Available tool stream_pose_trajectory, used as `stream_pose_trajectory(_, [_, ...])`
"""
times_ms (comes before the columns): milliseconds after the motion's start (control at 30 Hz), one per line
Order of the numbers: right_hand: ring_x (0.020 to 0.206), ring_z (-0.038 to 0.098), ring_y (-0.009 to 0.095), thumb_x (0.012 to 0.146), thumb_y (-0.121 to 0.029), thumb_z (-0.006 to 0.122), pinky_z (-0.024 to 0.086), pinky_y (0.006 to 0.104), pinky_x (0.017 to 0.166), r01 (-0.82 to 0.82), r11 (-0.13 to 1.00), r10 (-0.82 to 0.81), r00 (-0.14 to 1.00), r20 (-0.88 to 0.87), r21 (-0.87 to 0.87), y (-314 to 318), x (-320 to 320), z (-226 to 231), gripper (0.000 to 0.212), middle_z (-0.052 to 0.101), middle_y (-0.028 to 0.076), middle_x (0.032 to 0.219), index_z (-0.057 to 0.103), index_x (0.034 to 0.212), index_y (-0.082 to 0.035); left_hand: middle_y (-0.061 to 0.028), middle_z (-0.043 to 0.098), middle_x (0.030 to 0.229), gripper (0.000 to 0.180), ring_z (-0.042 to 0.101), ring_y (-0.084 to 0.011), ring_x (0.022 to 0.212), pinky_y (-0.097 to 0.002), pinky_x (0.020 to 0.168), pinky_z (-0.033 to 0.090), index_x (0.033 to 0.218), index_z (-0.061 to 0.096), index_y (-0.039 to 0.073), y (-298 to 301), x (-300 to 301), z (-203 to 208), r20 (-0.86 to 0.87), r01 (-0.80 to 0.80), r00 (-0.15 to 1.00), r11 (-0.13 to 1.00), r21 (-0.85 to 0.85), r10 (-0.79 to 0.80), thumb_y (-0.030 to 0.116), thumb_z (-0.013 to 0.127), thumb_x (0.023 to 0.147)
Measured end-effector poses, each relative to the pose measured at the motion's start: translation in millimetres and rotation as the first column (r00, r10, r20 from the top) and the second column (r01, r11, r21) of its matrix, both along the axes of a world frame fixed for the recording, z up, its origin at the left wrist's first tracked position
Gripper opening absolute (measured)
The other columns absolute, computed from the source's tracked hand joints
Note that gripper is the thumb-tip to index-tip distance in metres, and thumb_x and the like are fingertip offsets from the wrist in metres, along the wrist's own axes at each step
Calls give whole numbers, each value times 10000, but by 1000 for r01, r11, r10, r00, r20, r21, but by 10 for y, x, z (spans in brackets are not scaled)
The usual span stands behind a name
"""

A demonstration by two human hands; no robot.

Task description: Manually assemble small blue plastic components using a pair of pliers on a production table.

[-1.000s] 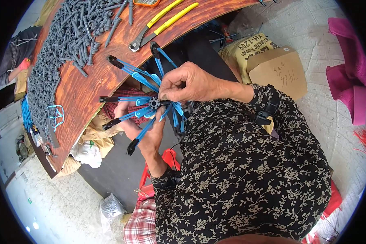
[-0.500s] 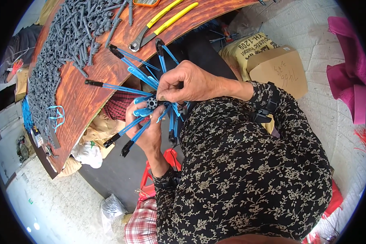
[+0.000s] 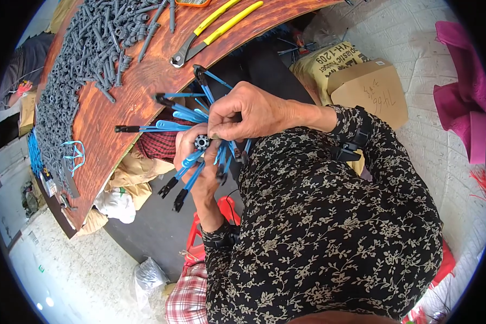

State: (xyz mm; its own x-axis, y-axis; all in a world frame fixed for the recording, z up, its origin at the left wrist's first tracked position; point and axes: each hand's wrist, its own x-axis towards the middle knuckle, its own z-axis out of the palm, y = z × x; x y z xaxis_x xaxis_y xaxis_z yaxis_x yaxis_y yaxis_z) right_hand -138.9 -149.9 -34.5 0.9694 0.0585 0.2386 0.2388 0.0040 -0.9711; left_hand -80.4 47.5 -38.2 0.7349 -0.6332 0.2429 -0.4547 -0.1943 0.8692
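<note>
In front of my body is a frame of blue spokes with black tips, fanning out around a small dark notched hub. My left hand is closed around it from below, its fingers and thumb beside the hub. My right hand comes in from the right, thumb and forefinger pinched together right beside the hub. Whatever sits between those fingertips is hidden or too small to make out. Spokes stick out between and beyond both hands, and some are covered by them.
A wooden table holds a big heap of grey plastic parts and yellow-handled cutters. On the right stand a cardboard box and a yellow sack. A red stool is below my left arm. Another person's red-gloved hand shows far left.
The spoke frame has turned and tilted in my left hand, its hub dropping slightly. Left fingers have shifted up around the hub; my right hand stays pinched in nearly the same place.
</note>
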Motion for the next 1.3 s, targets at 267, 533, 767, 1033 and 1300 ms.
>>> stream_pose_trajectory(267, [497, 532, 65, 865, -67, 636, 418, 246, 478, -48, 999, 47, 998, -52, -22, -19, -18, 13, 101, 588, 42, 550, 676, 848, 23, -110, 661, 941, 200, 593, -229, 839, -334, 766, 470, 955, 600, 10, -19, -45, -86, 7, -6, 1000, 999, -51, 7, 90, 728, 824])
stream_pose_trajectory(533, [485, 494, 53, 879, -91, 644, 389, 239, 468, -92, 995, 98, 984, -152, 42, -1, 25, 51, 121, 558, 26, 530, 657, 835, 20, -107, 646, 928, 165, 601, -223, 798, -331, 718, 482, 945, 596, 18, -8, 25, -88, 15, 35, 999, 998, -54, -34, 30, 697, 815])
stream_pose_trajectory(767, [499, 483, 47, 893, -109, 649, 382, 237, 470, -55, 993, 71, 984, -165, 103, -13, 0, 100, 130, 571, 16, 558, 684, 859, 11, -108, 632, 905, 170, 600, -220, 806, -312, 749, 479, 959, 594, 17, 26, 52, -86, -9, 45, 999, 999, -30, -45, 4, 678, 812])
stream_pose_trajectory(1033, [650, 670, 115, 897, -167, 659, 497, 260, 578, 385, 758, -156, 891, 427, -527, -803, 316, 357, 153, 682, 92, 716, 724, 934, -34, -77, 626, 904, 127, 577, -192, 848, -303, 797, 454, 938, 610, 30, 126, -24, -129, -310, -179, 942, 974, -137, 129, 14, 670, 827])
stream_pose_trajectory(1300, [990, 579, 336, 818, -173, 729, 488, 428, 820, 433, 423, 99, 851, 515, -796, -1364, 669, 217, 309, 571, 132, 1053, 579, 1064, -58, -80, 658, 872, 195, 576, -230, 833, -340, 777, 452, 927, 632, 57, 59, -42, 83, 11, 122, 992, 992, 15, -123, -8, 705, 757])
